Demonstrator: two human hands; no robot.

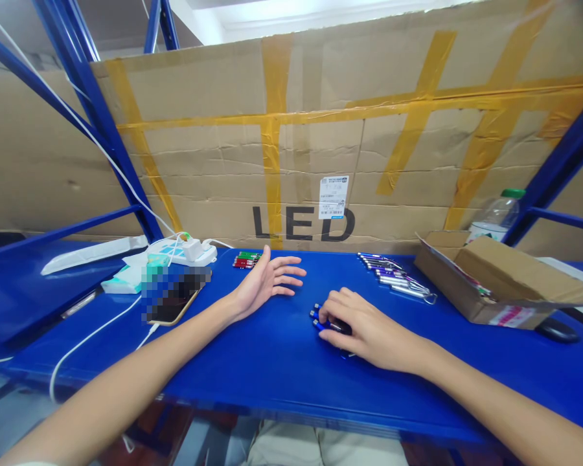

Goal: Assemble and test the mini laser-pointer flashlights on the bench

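Note:
My left hand (267, 281) is held on edge over the blue table (252, 362), its fingers spread and nothing in it. Just behind it lie small green and red items (245, 260) in a row. My right hand (357, 327) is curled down over several small blue and black items (317, 313) on the table, its fingers bent round them; part of the group is hidden under the palm. At the back right, several silver and purple pen-like items (398, 278) lie side by side, some with metal clips.
On the left are a phone (177, 301), a tissue pack (124, 279), a power strip (194, 251) and white cables. An open cardboard box (495, 278) stands at right, with a bottle (495, 217) behind it and a black mouse (558, 330) beside it. Large cardboard (214, 168) stands behind.

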